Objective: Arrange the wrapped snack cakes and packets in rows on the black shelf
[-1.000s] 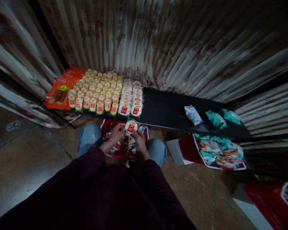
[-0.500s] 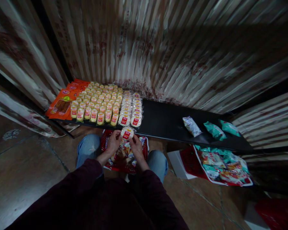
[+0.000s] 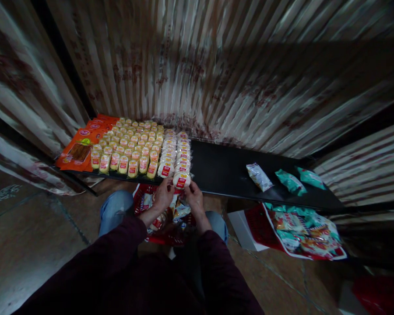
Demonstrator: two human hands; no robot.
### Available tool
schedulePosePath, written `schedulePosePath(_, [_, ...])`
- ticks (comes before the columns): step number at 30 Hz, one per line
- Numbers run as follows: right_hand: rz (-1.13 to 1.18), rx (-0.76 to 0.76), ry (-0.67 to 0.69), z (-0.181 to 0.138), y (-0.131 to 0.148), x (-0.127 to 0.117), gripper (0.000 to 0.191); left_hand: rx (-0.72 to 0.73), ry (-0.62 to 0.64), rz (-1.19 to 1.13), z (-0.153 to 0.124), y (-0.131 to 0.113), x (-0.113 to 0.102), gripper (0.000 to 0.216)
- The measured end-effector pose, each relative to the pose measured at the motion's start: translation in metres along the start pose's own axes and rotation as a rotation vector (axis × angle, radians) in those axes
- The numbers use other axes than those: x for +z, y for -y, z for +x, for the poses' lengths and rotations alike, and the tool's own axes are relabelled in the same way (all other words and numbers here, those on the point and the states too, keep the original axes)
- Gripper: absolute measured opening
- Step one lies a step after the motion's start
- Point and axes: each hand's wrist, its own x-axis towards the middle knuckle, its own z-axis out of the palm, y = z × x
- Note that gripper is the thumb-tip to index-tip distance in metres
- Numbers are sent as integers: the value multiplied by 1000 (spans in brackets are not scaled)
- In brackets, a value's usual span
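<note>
- Gripping one round, clear-wrapped white cake [image 3: 181, 180], the left hand [image 3: 164, 195] and right hand [image 3: 195, 200] held it at the front edge of the smooth black shelf [image 3: 216, 168].
- Apparently done: white cakes [image 3: 183, 156] and yellow, round-topped packets [image 3: 128, 152] stood in rows beside flat orange pouches [image 3: 76, 149].
- Apparently left: crinkled packets [image 3: 181, 211] lay in the red plastic basket [image 3: 164, 239] below.

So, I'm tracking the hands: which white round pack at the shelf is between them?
The front pack of the right white column: the left hand and right hand flank it; the other white packs sit behind or to its left.
</note>
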Motion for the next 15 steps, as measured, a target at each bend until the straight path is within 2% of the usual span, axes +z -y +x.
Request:
schedulePosePath(7, [-76, -68, -14, 15, 1, -7, 37, 21, 2, 92, 14, -1, 3, 29])
schedulePosePath(15, [-93, -84, 10, 28, -7, -3, 37, 5, 28, 39, 26, 2, -4, 32])
